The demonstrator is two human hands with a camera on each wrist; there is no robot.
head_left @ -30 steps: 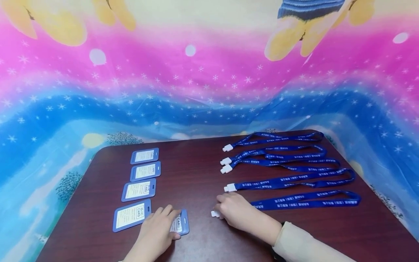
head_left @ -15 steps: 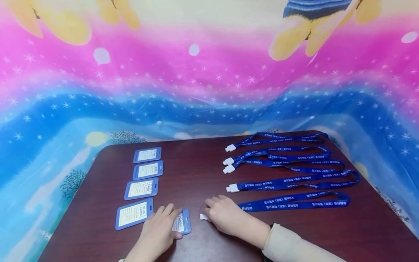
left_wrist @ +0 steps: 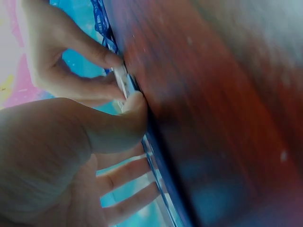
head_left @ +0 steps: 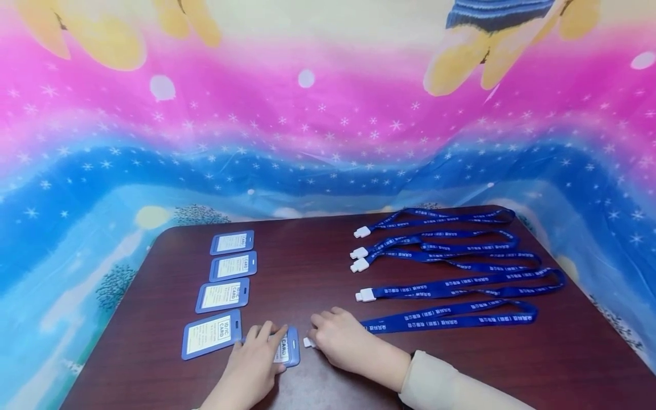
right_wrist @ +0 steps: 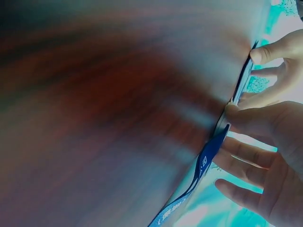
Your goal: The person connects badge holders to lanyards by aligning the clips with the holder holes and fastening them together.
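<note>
My left hand [head_left: 251, 359] grips a blue-framed ID card holder [head_left: 294, 347] on the table, thumb at its near edge and fingers at the far one. The hand covers much of its card; the slot end shows, facing right. Close by that end, my right hand [head_left: 345, 345] pinches the white clip [head_left: 307, 342] of the nearest blue lanyard [head_left: 441, 320], whose strap trails right along the table. In the left wrist view the clip [left_wrist: 120, 75] comes right up to the holder's end. The right wrist view shows the strap [right_wrist: 207, 156] running down from my fingers.
Several more ID card holders [head_left: 212, 335] lie in a column at the left. At the right, several blue lanyards [head_left: 461, 282] lie in rows, white clips pointing left. A printed cloth [head_left: 328, 142] hangs behind the dark wooden table [head_left: 302, 267].
My right hand has moved left with the lanyard's clip, right up near the card holder, and the strap has slid left behind it. My left hand keeps its hold on the holder.
</note>
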